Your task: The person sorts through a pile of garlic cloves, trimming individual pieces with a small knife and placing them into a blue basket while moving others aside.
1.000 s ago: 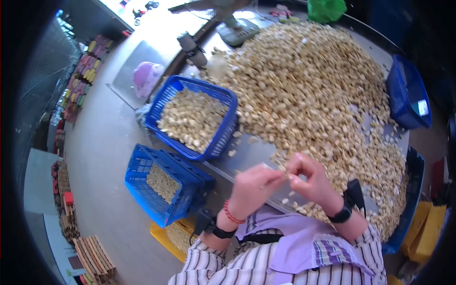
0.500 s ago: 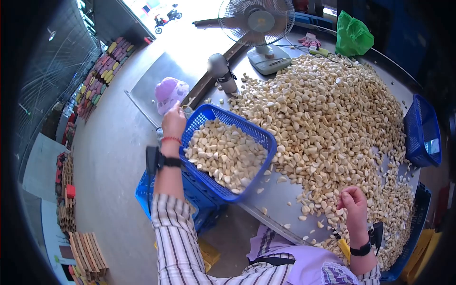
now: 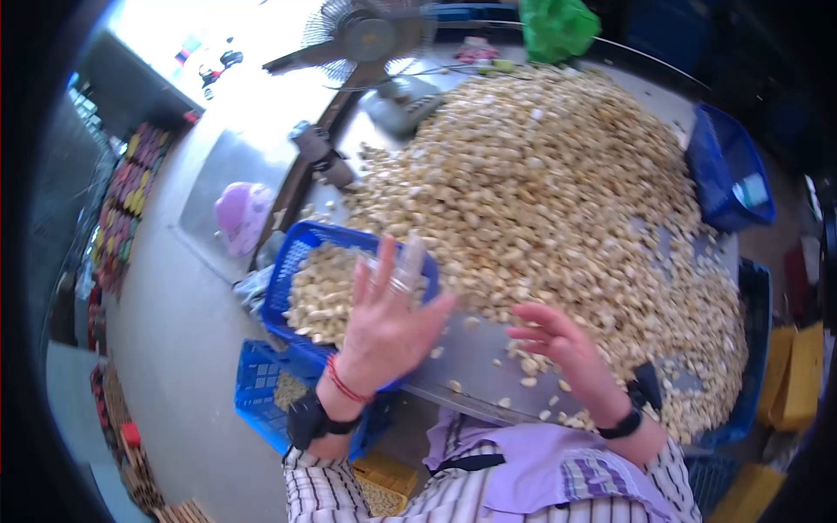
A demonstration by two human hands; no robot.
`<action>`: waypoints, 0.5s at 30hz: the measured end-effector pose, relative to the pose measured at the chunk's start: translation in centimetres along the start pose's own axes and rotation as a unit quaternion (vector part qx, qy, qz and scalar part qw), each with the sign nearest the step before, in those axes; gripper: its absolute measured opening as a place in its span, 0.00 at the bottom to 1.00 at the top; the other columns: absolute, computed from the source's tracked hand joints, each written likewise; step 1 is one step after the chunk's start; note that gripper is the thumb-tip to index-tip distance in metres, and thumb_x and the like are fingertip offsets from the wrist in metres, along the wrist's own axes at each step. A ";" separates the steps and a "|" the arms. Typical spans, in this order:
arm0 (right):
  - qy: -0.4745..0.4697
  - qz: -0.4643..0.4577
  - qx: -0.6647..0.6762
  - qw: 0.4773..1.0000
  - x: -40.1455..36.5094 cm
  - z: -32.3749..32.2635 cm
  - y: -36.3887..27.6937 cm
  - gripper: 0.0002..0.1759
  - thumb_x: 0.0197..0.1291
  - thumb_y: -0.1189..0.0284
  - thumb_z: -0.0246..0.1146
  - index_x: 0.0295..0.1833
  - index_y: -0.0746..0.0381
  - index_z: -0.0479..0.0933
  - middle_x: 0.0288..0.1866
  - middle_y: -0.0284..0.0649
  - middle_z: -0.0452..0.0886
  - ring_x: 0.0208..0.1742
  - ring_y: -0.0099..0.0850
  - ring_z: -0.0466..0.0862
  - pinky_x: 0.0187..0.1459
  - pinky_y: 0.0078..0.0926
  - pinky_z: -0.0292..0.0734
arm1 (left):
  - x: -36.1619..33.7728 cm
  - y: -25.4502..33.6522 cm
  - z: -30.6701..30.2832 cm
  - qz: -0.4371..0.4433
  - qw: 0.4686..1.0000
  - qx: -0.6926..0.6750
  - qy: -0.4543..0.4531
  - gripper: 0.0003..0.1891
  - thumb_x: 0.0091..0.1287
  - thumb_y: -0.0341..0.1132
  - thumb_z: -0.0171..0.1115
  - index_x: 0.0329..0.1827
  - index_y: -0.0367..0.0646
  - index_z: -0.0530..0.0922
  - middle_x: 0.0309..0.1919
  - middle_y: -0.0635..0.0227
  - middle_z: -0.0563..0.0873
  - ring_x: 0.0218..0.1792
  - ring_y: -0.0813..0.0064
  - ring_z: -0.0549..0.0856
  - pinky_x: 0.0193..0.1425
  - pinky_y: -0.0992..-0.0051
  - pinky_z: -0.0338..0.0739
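Observation:
My left hand (image 3: 384, 327) is raised over the near right part of a blue basket (image 3: 301, 231), fingers spread. Something clear and shiny shows around its fingers, too blurred to name. Pale pieces (image 3: 318, 296) that look like peeled garlic cloves fill the basket, partly hidden by the hand. Over the table's near edge, my right hand (image 3: 571, 353) is open, its fingers apart and slightly bent, with nothing visible in them. It hovers beside the large heap of cloves (image 3: 558, 192), with a few loose ones below it.
A fan (image 3: 370, 39) and a grey cylinder (image 3: 321, 155) stand beyond the heap. To the right is another blue basket (image 3: 728, 166); a lighter blue crate (image 3: 257, 383) sits below on the left. A purple cap (image 3: 244, 213) and a green bag (image 3: 558, 30) lie farther off.
My left hand has come back from near the purple cap to above the basket, its fingers now spread. My right hand has opened from a pinch and moved left. The view has shifted.

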State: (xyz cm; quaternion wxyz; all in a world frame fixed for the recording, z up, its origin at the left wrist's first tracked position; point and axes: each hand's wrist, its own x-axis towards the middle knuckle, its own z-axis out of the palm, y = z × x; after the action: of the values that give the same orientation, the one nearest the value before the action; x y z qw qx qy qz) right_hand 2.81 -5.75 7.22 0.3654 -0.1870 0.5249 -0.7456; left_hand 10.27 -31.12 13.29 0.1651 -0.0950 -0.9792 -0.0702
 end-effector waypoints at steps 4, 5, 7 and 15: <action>0.012 0.025 0.055 0.998 -0.5 2.1 0.6 0.24 0.70 0.60 0.53 0.63 0.66 0.69 0.58 0.39 0.76 0.56 0.24 0.76 0.56 0.20 0.70 | -0.4 8.3 3.9 0.063 0.996 -0.026 -0.051 0.11 0.55 0.34 0.65 0.42 0.47 0.85 0.72 0.50 0.61 0.74 0.46 0.53 0.74 0.46 0.43; 0.025 0.052 0.049 0.997 -1.0 1.6 1.3 0.22 0.70 0.60 0.53 0.60 0.66 0.72 0.55 0.38 0.77 0.54 0.23 0.76 0.55 0.20 0.70 | -0.7 10.0 4.6 0.073 0.995 0.023 -0.057 0.10 0.55 0.33 0.64 0.40 0.44 0.85 0.71 0.50 0.62 0.74 0.46 0.53 0.74 0.45 0.43; 0.069 0.069 0.064 0.993 -3.3 1.6 1.6 0.22 0.70 0.60 0.53 0.58 0.66 0.74 0.52 0.37 0.79 0.51 0.23 0.76 0.54 0.21 0.70 | -1.0 12.8 5.1 0.063 0.996 -0.028 -0.052 0.07 0.54 0.31 0.63 0.35 0.41 0.84 0.70 0.49 0.65 0.74 0.46 0.54 0.74 0.44 0.42; -0.011 -0.009 -0.017 1.000 -7.8 -0.7 5.3 0.23 0.69 0.57 0.54 0.53 0.68 0.76 0.50 0.40 0.79 0.49 0.25 0.77 0.50 0.25 0.73 | -3.6 18.1 6.9 0.038 0.991 0.006 -0.125 0.19 0.54 0.34 0.62 0.50 0.40 0.81 0.70 0.51 0.64 0.74 0.46 0.53 0.73 0.44 0.42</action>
State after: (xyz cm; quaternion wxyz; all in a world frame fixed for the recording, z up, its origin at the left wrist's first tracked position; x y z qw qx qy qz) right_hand 9.36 -0.49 2.86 0.3609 -0.2065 0.5320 -0.7376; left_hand 15.24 -12.94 7.55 0.0447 -0.1394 -0.9882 -0.0451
